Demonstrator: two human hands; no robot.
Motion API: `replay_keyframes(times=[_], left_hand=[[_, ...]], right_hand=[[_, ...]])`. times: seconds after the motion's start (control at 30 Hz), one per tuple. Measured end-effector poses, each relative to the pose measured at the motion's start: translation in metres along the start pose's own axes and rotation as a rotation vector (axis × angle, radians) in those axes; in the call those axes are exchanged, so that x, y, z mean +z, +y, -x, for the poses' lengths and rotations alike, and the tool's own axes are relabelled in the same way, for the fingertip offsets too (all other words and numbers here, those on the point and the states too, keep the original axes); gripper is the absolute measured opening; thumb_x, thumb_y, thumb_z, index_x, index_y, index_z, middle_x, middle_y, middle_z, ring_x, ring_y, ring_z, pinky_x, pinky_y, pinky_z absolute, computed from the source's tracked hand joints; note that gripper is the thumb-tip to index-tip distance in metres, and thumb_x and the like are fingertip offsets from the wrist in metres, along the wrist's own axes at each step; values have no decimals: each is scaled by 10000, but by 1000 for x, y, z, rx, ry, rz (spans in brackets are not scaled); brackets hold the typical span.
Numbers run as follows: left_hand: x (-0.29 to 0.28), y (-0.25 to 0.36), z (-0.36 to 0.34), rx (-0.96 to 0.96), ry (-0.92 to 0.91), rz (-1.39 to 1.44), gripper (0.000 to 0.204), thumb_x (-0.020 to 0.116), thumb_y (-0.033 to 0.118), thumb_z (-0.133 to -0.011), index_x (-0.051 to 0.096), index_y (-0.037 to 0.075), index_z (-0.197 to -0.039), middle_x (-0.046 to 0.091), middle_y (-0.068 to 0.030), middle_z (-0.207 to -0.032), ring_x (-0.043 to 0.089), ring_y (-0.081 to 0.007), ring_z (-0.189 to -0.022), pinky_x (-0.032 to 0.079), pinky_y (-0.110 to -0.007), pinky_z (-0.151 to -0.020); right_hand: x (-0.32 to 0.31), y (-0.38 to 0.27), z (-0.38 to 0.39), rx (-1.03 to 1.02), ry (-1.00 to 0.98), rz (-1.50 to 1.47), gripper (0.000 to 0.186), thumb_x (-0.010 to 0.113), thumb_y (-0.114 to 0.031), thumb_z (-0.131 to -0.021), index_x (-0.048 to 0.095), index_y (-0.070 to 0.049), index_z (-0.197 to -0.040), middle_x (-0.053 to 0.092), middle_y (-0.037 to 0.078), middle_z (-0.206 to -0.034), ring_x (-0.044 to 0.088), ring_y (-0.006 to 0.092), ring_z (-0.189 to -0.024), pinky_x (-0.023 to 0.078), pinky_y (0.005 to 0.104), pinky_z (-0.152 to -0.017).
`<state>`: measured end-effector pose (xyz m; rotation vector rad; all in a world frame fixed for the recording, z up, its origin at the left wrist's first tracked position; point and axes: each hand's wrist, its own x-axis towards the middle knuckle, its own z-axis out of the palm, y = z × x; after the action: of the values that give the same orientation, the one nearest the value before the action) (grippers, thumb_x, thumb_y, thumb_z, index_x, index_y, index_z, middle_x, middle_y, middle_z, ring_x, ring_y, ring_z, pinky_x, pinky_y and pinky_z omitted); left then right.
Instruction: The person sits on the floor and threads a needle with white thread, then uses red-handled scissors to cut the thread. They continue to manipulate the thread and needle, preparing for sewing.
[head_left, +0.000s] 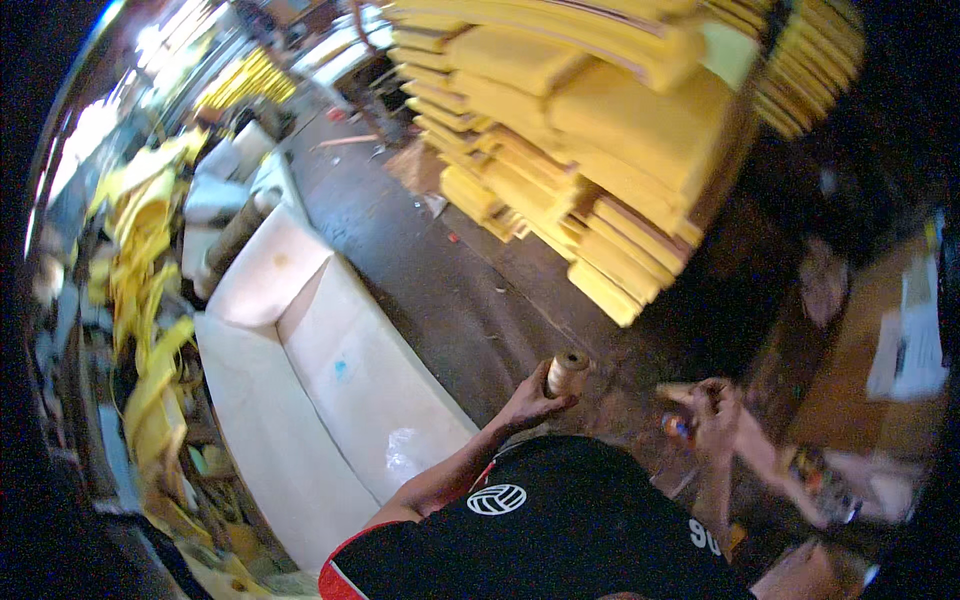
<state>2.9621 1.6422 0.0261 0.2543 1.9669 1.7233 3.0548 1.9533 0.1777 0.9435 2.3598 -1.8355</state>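
Black shirt (540,515) at six o'clock; spool (568,376) held, further progress not evident.
Left hand (533,405) grasps the spool at four o'clock; right hand (716,402), farther out, curls beside a pale strip (674,392), hold cannot be told.

We see a black shirt (590,520) with a white ball emblem (497,500) of curved bands, white lettering (704,536) and a red sleeve edge (342,573) trimmed by a thin white line. Just ahead of the shirt, the spool (568,372) is cream with a brown end. Left of the shirt, we find white foam (262,385) with a bright blue smudge (341,370) and a faint tan spot (281,262). Well ahead of the shirt, stacked cushions (630,120) make yellow layers; right of it, white papers (905,340) lie against brown.
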Motion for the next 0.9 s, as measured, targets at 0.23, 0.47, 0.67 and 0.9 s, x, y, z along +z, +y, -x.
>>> replay_keyframes(times=[0.23,0.47,0.67,0.9], left_hand=[[-167,38,-13,-25,262,-88,831,807,271,-737,397,28,-1418,594,-178,-1285,589,-270,-1186,450,-375,-1016],[-252,11,-25,-66,478,119,775,823,246,-752,429,38,-1387,582,-150,-1291,574,-249,-1182,449,-378,-1011],[-325,4,-50,-249,605,147,774,821,263,-773,417,40,-1395,588,-146,-1281,579,-248,-1171,457,-386,-1007],[-458,27,-89,-337,779,232,754,827,256,-773,432,26,-1373,596,-120,-1253,588,-219,-1142,475,-377,-989]], right_hand=[[199,-75,-66,-377,-200,85,124,701,-120,-859,635,-51,-937,669,34,-845,611,125,-797,492,278,-762],[311,-122,-136,-473,-505,153,136,690,-136,-867,650,-30,-943,682,75,-852,642,178,-813,511,318,-785],[426,-157,-209,-566,-661,299,185,697,-177,-858,650,-29,-959,697,103,-904,652,216,-844,512,357,-809],[599,-267,-287,-432,-847,141,176,695,-176,-859,645,-28,-939,692,81,-885,642,150,-793,514,309,-709]])
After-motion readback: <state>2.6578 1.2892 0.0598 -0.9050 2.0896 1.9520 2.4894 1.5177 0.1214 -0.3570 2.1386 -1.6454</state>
